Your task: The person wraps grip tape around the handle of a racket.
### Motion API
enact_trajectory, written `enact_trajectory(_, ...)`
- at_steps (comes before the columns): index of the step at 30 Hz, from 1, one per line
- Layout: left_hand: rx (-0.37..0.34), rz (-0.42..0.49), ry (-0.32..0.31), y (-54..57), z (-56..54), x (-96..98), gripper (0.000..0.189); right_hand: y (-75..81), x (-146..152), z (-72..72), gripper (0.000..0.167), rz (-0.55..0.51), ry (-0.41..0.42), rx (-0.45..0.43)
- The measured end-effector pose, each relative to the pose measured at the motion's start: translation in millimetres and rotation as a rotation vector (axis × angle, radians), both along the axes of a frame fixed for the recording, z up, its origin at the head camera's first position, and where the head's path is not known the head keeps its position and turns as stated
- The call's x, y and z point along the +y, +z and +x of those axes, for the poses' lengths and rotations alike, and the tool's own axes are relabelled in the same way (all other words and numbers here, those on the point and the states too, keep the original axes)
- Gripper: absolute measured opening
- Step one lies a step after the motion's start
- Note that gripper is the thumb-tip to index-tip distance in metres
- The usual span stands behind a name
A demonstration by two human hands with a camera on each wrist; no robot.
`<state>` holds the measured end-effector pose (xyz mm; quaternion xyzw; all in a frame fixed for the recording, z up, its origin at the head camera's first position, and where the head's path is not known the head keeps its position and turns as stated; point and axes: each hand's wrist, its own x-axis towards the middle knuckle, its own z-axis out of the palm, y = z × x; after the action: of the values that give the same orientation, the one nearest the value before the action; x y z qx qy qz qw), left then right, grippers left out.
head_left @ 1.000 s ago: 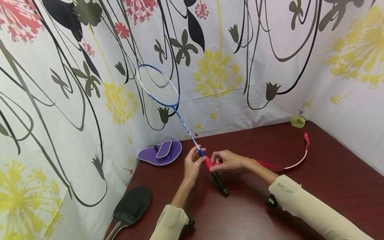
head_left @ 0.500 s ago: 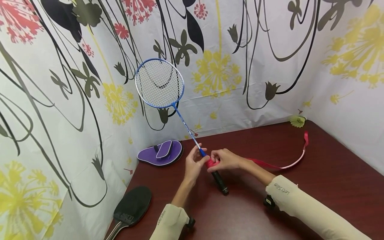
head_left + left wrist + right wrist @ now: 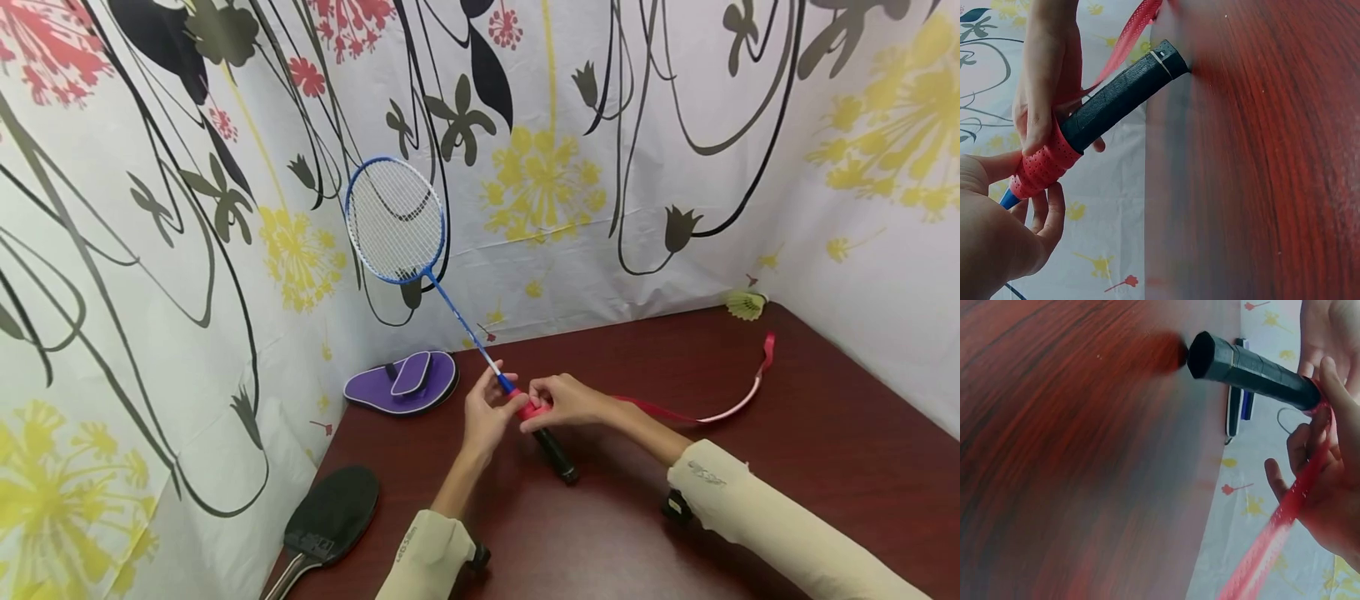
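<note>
A blue badminton racket (image 3: 396,220) with white strings slants up to the left. My left hand (image 3: 487,417) pinches its handle near the cone, thumb on one side and fingers behind. Perforated red grip tape (image 3: 1044,164) wraps the upper handle in overlapping turns; the lower black handle (image 3: 1125,94) is bare of it. My right hand (image 3: 566,402) pinches the tape where it leaves the handle. From that hand the loose red tape (image 3: 1279,528) trails away, its far part (image 3: 731,411) curving over the table with a pale underside showing.
On the dark red-brown table (image 3: 630,517), a purple paddle case (image 3: 405,383) lies at the back left. A black table tennis paddle (image 3: 333,517) is at the left edge. A yellow-green shuttlecock (image 3: 745,305) sits in the far right corner. Patterned white cloth (image 3: 540,283) hangs behind.
The racket has turned about its shaft, its face swinging wider toward me and then partly away again. The loose tape has shifted slightly. Both hands stay near the same spot on the handle.
</note>
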<state>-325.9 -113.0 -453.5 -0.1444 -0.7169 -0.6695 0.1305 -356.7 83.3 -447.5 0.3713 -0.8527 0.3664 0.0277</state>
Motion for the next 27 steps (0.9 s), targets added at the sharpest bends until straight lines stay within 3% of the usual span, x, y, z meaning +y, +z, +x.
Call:
enact_trajectory(6, 0.026, 0.009, -0.002, 4.4, 0.8, -2.0, 0.069, 4.5, 21.7, -1.8, 0.022, 0.006, 0.101, -0.013)
enact_trajectory(13, 0.058, -0.017, 0.002, 8.8, 0.9, -4.3, 0.071, 3.6, 39.5, -3.9, 0.021, 0.023, 0.18, 0.002)
enact_trajectory(20, 0.014, 0.007, -0.016, 6.0, 0.7, -4.5, 0.071, 2.6, 43.0, -6.0, 0.024, 0.036, 0.192, -0.019)
enact_trajectory(27, -0.03, 0.029, -0.089, 5.1, 4.8, -4.5, 0.074, -1.1, 44.6, -7.9, 0.021, 0.048, 0.167, -0.08)
